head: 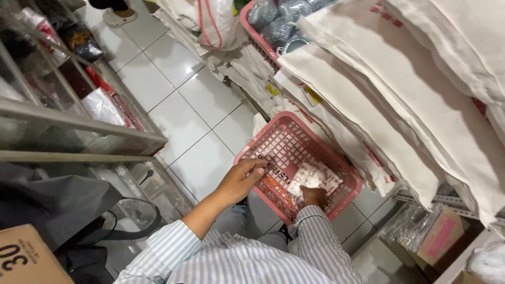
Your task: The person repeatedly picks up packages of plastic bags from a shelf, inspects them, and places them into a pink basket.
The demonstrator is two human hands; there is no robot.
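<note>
Left hand: left hand (239,181) rests on the near-left rim of the pink plastic lattice basket (273,131), fingers together and curled over the edge, gripping the rim.
Right hand: right hand (314,196) is down inside the basket near its near-right corner, fingers closed on the white packet with red print (315,176); how firmly it grips cannot be told.
Basket contents: the packet lies against the basket floor toward the near side; an orange item (273,186) shows just beside it, under the left hand.
Basket position: tilted, held above the white tiled floor (179,105), beside the stacked cream cloth bags (394,94) on the shelf.
Sleeves: blue-and-white striped shirt sleeves (210,252) on both arms.
Risk, tipping: only one hand steadies the basket by the rim; a slack grip would likely let it swing and spill.
Risk, snagging: the packet could catch on the lattice.
Risk, overhang: cloth bags overhanging the basket could slide down if brushed.
</note>
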